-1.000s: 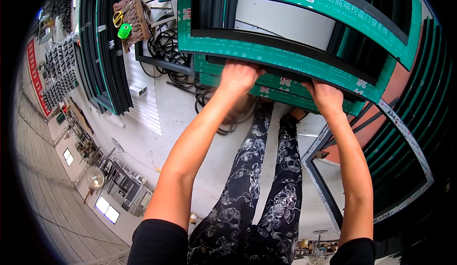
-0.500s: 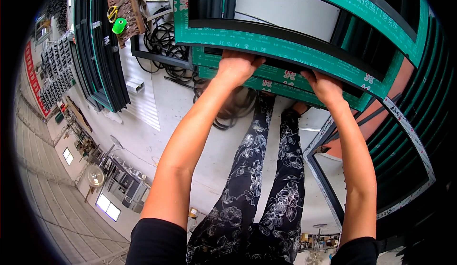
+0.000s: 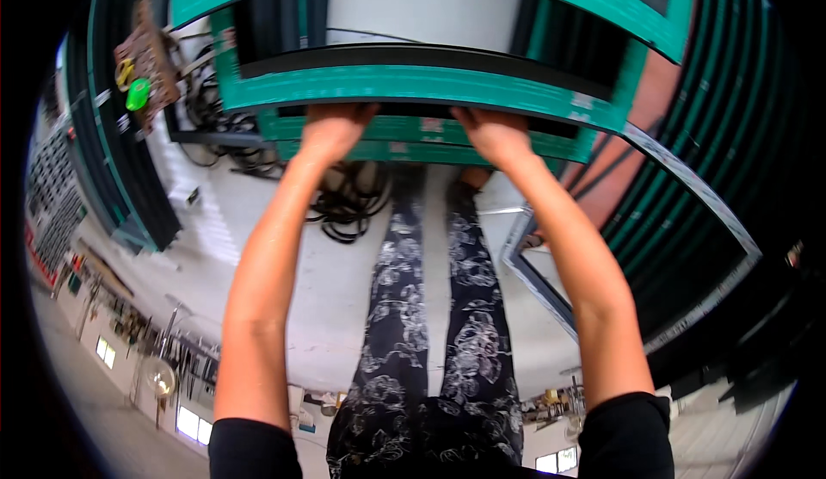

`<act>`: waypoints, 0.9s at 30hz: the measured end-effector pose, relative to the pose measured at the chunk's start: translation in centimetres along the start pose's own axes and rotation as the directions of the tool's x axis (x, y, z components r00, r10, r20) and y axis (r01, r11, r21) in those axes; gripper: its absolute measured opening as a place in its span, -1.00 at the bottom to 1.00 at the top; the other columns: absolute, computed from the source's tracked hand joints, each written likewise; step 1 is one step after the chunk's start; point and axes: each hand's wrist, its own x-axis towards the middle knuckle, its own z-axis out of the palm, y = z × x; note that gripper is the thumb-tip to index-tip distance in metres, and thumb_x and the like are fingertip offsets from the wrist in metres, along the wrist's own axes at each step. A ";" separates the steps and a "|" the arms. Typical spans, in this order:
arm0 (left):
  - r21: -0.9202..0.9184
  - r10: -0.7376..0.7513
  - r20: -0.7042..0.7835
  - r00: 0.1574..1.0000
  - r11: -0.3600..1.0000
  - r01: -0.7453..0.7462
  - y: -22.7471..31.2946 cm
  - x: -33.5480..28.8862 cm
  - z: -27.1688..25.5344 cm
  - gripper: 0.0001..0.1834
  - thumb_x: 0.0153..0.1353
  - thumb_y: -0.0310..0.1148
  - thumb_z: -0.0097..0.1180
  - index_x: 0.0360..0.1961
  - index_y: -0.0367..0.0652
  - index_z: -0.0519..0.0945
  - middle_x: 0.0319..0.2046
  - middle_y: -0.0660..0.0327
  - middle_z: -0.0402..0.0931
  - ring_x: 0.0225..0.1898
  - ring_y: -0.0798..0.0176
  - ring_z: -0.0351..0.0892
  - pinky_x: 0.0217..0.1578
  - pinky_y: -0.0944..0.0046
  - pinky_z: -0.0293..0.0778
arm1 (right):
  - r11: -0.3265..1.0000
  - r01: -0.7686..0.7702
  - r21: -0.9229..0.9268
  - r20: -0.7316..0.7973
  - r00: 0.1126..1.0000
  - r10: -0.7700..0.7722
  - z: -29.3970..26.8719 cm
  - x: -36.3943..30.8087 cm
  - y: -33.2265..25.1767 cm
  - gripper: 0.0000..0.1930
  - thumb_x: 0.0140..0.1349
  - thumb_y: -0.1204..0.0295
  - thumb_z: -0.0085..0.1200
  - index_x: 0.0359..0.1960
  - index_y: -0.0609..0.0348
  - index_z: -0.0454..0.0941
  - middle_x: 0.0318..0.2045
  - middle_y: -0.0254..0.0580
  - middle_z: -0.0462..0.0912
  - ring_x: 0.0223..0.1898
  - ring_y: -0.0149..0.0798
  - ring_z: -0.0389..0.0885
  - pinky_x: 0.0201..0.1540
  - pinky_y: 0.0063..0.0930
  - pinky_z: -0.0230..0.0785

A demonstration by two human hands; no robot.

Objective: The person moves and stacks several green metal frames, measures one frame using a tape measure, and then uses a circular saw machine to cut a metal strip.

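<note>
Green-filmed rectangular frame (image 3: pixel 413 85) directly above the fingers; left hand (image 3: pixel 334 128) and right hand (image 3: pixel 497 132) tucked under its near edge, spaced apart probably for balance. Fingertips hidden, can't tell how far closed or what they grip. Black cable coil (image 3: pixel 346 221) bodyward of left fingers, white-wrapped frame (image 3: pixel 695 178) right of right fingers

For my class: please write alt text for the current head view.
A person's left hand and right hand reach beneath the near edge of a green-and-black frame, partly hidden by it. Black coils lie on the pale floor.
</note>
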 end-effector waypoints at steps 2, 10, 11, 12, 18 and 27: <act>-0.072 -0.009 0.057 0.998 0.997 0.013 0.2 -0.6 -0.8 -0.45 0.22 0.07 0.13 0.07 -0.11 0.53 0.03 0.05 0.53 0.06 -0.14 0.46 0.08 -0.05 0.35 | 0.997 0.030 0.068 -0.088 0.996 -0.024 -0.6 -0.3 -0.3 -0.56 0.25 -0.02 0.08 -0.07 0.05 0.62 -0.09 -0.04 0.64 -0.07 0.09 0.59 -0.02 -0.05 0.45; 0.189 0.092 -0.038 0.995 0.979 -0.083 0.4 -2.2 1.1 -0.11 -0.25 -0.13 0.52 0.18 -0.09 0.41 0.05 0.07 0.48 0.14 -0.05 0.40 0.17 -0.08 0.26 | 0.954 0.234 -0.185 -0.087 0.964 -0.253 -1.4 -2.5 1.1 -0.16 -0.14 0.03 0.43 0.19 0.09 0.37 0.01 -0.04 0.54 0.06 0.04 0.51 0.12 -0.13 0.36; 0.192 0.089 -0.062 0.994 0.979 -0.075 0.5 -2.1 1.2 -0.12 -0.29 -0.18 0.53 0.16 -0.07 0.43 0.02 0.09 0.49 0.12 -0.03 0.41 0.16 -0.05 0.28 | 0.953 0.198 -0.231 -0.061 0.974 -0.217 -1.3 -2.4 0.7 -0.13 -0.18 0.06 0.46 0.20 0.07 0.35 0.00 -0.05 0.54 0.06 0.03 0.51 0.12 -0.13 0.37; 0.196 0.083 -0.085 0.993 0.978 -0.065 0.5 -2.2 1.2 -0.12 -0.33 -0.23 0.53 0.14 -0.05 0.45 -0.02 0.11 0.50 0.10 -0.01 0.43 0.14 -0.01 0.30 | 0.948 0.164 -0.274 -0.038 0.983 -0.181 -1.2 -2.3 0.4 -0.10 -0.22 0.09 0.49 0.22 0.06 0.34 -0.02 -0.06 0.54 0.06 0.01 0.51 0.12 -0.14 0.37; 0.212 0.157 -0.152 0.976 0.970 -0.122 0.2 -2.2 1.1 -0.20 -0.35 -0.26 0.51 0.06 -0.03 0.49 -0.07 0.14 0.50 0.04 0.00 0.45 0.06 0.02 0.36 | 0.945 0.156 -0.288 -0.091 0.978 -0.189 -0.4 -2.6 0.2 -0.11 -0.22 0.07 0.48 0.20 0.06 0.36 -0.01 -0.07 0.53 0.05 0.02 0.51 0.08 -0.14 0.39; 0.200 0.010 -0.157 0.988 0.980 0.022 0.5 -2.5 3.6 -0.12 -0.36 -0.20 0.53 0.12 -0.07 0.48 0.02 0.06 0.48 0.15 -0.07 0.39 0.25 -0.13 0.21 | 0.961 0.064 -0.270 -0.123 0.987 -0.101 0.6 -3.2 0.4 -0.14 -0.21 0.10 0.47 0.23 -0.05 0.39 0.02 -0.08 0.54 0.08 0.02 0.50 0.16 -0.06 0.31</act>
